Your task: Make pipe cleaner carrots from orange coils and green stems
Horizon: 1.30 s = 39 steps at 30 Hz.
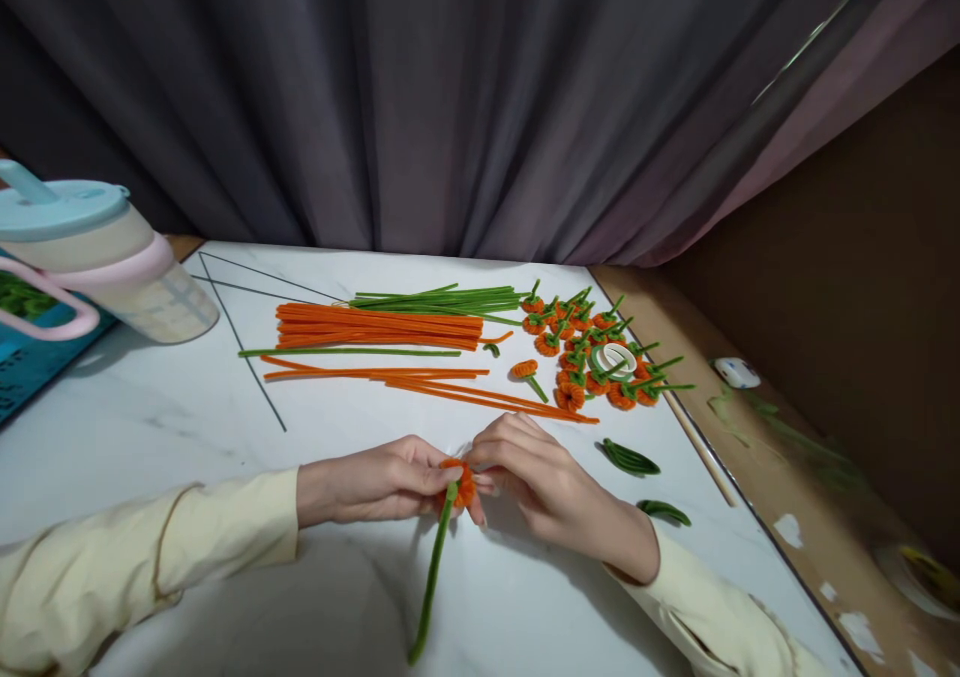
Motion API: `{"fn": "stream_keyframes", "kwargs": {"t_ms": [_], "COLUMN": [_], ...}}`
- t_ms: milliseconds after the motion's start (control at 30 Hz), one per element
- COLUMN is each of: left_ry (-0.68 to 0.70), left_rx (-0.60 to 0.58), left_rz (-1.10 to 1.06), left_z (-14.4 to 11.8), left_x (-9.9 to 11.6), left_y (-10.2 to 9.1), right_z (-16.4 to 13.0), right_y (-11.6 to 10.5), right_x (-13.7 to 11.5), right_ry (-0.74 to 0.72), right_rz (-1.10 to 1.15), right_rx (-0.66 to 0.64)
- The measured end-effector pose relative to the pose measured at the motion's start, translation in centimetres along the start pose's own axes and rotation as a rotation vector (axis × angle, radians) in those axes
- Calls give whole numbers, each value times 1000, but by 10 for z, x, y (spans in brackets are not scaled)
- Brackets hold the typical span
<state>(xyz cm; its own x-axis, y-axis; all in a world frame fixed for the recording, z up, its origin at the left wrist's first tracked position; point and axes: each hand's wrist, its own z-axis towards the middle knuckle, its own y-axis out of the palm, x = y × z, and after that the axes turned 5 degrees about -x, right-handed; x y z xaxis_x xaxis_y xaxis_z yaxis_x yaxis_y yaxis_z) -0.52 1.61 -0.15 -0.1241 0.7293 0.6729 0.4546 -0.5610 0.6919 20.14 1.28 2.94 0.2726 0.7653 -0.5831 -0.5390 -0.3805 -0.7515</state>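
Between my hands is a small orange pipe-cleaner pumpkin (pixel 466 487) with a long green pipe-cleaner stem (pixel 431 587) hanging down toward me. My left hand (pixel 390 479) pinches it between thumb and fingers from the left. From the right, the bent fingers of my right hand (pixel 529 472) close on its edge; their tips are partly hidden. Beyond the hands lie loose orange pipe cleaners (pixel 487 397), a thick orange bundle (pixel 379 327) and a green bundle (pixel 442 300). Finished-looking little pumpkins (pixel 570 395) with green stems cluster at the back right.
A roll of white tape (pixel 615 360) sits among the pumpkins. Dark green leaf-shaped pieces (pixel 630 458) lie right of my right hand. At the left stands a large cup (pixel 161 292) with a pink handle and blue lid. A dark curtain (pixel 420 107) hangs behind the table.
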Motion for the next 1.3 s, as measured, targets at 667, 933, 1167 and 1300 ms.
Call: {"fn": "stream_keyframes", "kwargs": {"t_ms": [667, 933, 1167, 1300], "left_ry": [52, 61, 120, 163], "left_rx": [-1, 91, 174, 194], "left_rz": [-55, -72, -6, 15], "left_z": [2, 0, 0, 0], "left_x": [-3, -2, 0, 1], "left_y": [-5, -2, 0, 0], "right_z": [-2, -3, -4, -5], "right_y": [2, 6, 3, -1], "right_x": [2, 8, 7, 11], "right_ry": [-42, -15, -10, 38], "right_rz": [-195, -243, -271, -133], "right_rx": [45, 82, 105, 44]}}
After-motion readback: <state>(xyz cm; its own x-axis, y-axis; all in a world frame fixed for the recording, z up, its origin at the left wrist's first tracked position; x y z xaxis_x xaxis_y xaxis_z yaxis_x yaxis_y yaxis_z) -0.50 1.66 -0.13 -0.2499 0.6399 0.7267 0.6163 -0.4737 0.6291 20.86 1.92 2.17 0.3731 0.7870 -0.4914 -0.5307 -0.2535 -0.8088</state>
